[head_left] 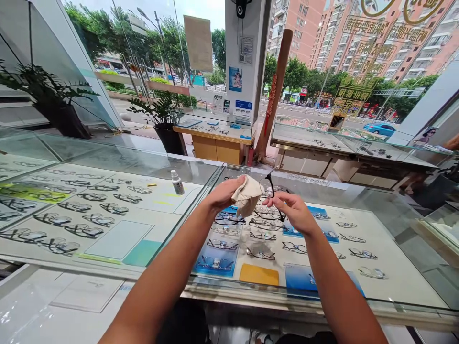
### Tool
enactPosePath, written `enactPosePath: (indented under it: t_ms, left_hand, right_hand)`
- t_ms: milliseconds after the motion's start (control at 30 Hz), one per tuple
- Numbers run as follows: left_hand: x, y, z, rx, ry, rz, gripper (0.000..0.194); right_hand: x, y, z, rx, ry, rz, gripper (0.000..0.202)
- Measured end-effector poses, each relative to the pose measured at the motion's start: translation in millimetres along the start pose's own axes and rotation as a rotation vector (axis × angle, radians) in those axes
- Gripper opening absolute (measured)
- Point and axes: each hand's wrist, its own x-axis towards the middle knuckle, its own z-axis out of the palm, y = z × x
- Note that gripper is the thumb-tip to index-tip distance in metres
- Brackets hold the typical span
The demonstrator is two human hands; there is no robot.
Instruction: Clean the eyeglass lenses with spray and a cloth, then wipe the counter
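Cloth [247,196] is hanging from my left hand [228,190], whose fingers are pinching it narrowly, probably so that fabric rather than skin is facing the lens. My right hand [291,208] is gripping the glasses [270,184] by a dark arm, likely because that is leaving the lenses free; they are standing just right of the cloth, above the far part of the case [412,267]. From my remote seat I am not making out whether cloth and lens are touching. To the left, a bottle [177,183] is standing upright on the far side, presumably for easy reach. I am counting one cloth, one held pair, one bottle, one yellow pad [258,274] lying near, and two plants [159,109] standing far left; the displayed frames [261,254] are sitting too thickly for a sure count.
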Motion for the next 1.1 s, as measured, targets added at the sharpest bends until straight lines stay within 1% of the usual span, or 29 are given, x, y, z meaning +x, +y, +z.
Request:
enactPosePath:
  t_ms: [67, 133, 200, 267, 300, 367, 433, 500, 567, 633, 700, 767, 833, 867, 900, 967, 1000, 1100]
  left_hand:
    - [-5, 5, -0.6, 0.045, -0.078, -0.119, 0.06]
    - [-11, 8, 1.1, 0.096, -0.159, -0.199, 0.059]
    - [-16, 9, 3.7, 0.164, -0.235, -0.242, 0.058]
    - [-19, 8, 6.5, 0.24, -0.319, -0.242, 0.057]
    - [-20, 6, 8.0, 0.267, -0.364, -0.241, 0.058]
    - [-21, 2, 10.9, 0.286, -0.469, -0.27, 0.058]
    - [-21, -2, 14.0, 0.268, -0.577, -0.312, 0.058]
    - [-20, -6, 17.1, 0.242, -0.645, -0.329, 0.056]
    - [-18, -9, 19.9, 0.21, -0.632, -0.31, 0.054]
    - [-15, -13, 22.0, 0.152, -0.547, -0.259, 0.052]
    - [-11, -18, 23.2, 0.08, -0.444, -0.188, 0.049]
    - [-7, -22, 24.0, 0.022, -0.369, -0.129, 0.048]
    - [-3, -26, 25.0, -0.015, -0.336, -0.093, 0.05]
    - [-2, -27, 25.7, -0.027, -0.324, -0.079, 0.052]
    - [-1, -28, 26.5, -0.036, -0.308, -0.062, 0.053]
    - [1, -30, 28.2, -0.035, -0.275, -0.026, 0.055]
    - [1, -31, 28.9, -0.022, -0.258, -0.011, 0.056]
    - [1, -33, 30.3, 0.037, -0.222, -0.008, 0.055]
  right_hand:
    - [-3, -17, -3, -0.278, -0.026, -0.121, 0.038]
    - [-5, -35, -4, -0.606, -0.103, -0.242, 0.029]
    - [-8, -50, -2, -0.93, -0.227, -0.337, 0.021]
    - [-9, -62, 1, -1.191, -0.378, -0.403, 0.019]
    - [-9, -67, 3, -1.283, -0.448, -0.429, 0.019]
    - [-8, -72, 6, -1.397, -0.557, -0.478, 0.018]
    - [-5, -72, 8, -1.445, -0.605, -0.518, 0.017]
    - [-2, -69, 7, -1.449, -0.601, -0.533, 0.019]
    - [1, -66, 4, -1.411, -0.545, -0.538, 0.022]
    - [1, -63, 1, -1.361, -0.458, -0.552, 0.024]
    - [-1, -60, -2, -1.305, -0.324, -0.548, 0.032]
    - [-4, -52, -3, -1.202, -0.083, -0.479, 0.035]
    - [-5, -36, -4, -1.0, 0.229, -0.327, 0.029]
    - [-4, -24, -4, -0.859, 0.35, -0.225, 0.028]
    - [-1, -11, -3, -0.687, 0.387, -0.113, 0.03]
    - [8, 18, 1, -0.249, 0.338, 0.098, 0.041]
    - [13, 32, 3, -0.074, 0.304, 0.165, 0.046]
    - [24, 60, 12, 0.241, 0.309, 0.235, 0.05]
